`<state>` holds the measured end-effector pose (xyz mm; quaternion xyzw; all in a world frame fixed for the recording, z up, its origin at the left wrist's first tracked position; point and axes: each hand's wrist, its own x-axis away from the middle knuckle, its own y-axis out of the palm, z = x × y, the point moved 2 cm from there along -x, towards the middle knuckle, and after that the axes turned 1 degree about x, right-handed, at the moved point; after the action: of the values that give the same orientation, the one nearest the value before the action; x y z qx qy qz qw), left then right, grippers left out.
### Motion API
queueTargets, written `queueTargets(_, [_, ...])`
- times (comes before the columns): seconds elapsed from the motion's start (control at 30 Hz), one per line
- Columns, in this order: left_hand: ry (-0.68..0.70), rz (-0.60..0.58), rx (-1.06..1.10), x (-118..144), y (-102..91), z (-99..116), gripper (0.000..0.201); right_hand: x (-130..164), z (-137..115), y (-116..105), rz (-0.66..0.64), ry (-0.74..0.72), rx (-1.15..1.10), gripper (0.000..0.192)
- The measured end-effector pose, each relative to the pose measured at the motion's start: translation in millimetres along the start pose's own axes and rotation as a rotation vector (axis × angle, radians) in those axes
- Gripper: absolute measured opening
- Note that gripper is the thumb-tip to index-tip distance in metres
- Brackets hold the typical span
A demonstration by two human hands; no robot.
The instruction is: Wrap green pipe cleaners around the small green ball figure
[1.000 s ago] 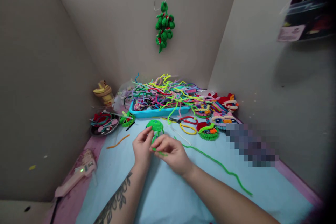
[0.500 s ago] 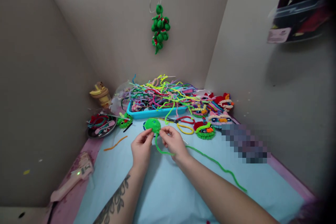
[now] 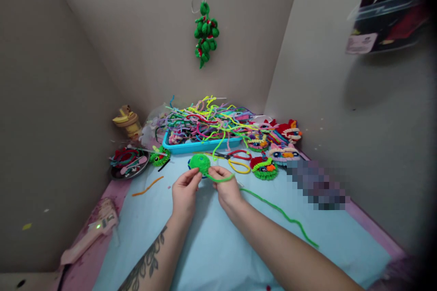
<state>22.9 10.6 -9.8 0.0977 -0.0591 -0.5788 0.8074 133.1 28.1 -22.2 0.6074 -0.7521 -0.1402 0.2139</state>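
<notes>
Grip looks snug, left hand (image 3: 185, 187) and right hand (image 3: 228, 190) pinching the near edge of that green disc (image 3: 198, 162), just left of the scissors (image 3: 228, 156), with roomy blue desk (image 3: 218, 254) nearer in.

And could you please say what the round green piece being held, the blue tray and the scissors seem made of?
Round green piece: probably matt, fuzzy pipe cleaner or yarn, judging by its soft-looking surface.
Blue tray: likely plastic, given its smooth, evenly coloured rim.
Scissors: thin, dark blades, probably metal; the smooth red and yellow handles could be plastic or coated metal.
</notes>
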Motion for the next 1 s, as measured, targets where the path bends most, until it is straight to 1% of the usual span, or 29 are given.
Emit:
queueTargets(0.13, [0.004,0.018,-0.032,-0.1,0.3,-0.8,0.035,1.1,0.1,-0.8,-0.006,-0.031,-0.011,0.021])
queueTargets(0.27, [0.015,0.065,-0.015,-2.0,-1.1,0.7,0.036,1.4,2.6,0.8,-0.034,-0.116,0.050,0.020])
queueTargets(0.4, [0.022,0.056,-0.049,-1.3,-1.6,1.4,0.036,0.9,5.8,0.9,-0.015,-0.159,0.082,0.019])
queueTargets(0.53, [0.038,0.044,-0.133,3.0,-0.3,1.5,0.034,0.7,3.3,0.1,0.024,-0.152,0.075,0.020])
queueTargets(0.63, [0.044,0.015,-0.183,5.8,1.7,2.6,0.034,1.2,0.8,0.6,0.060,-0.108,0.029,0.023])
queueTargets(0.73, [0.033,0.013,-0.181,6.4,2.5,3.5,0.035,2.1,1.1,1.5,0.083,-0.062,-0.002,0.024])
queueTargets(1.0, [0.045,0.053,-0.188,5.5,2.3,3.9,0.034,4.4,-0.6,2.2,0.048,-0.089,0.025,0.012])
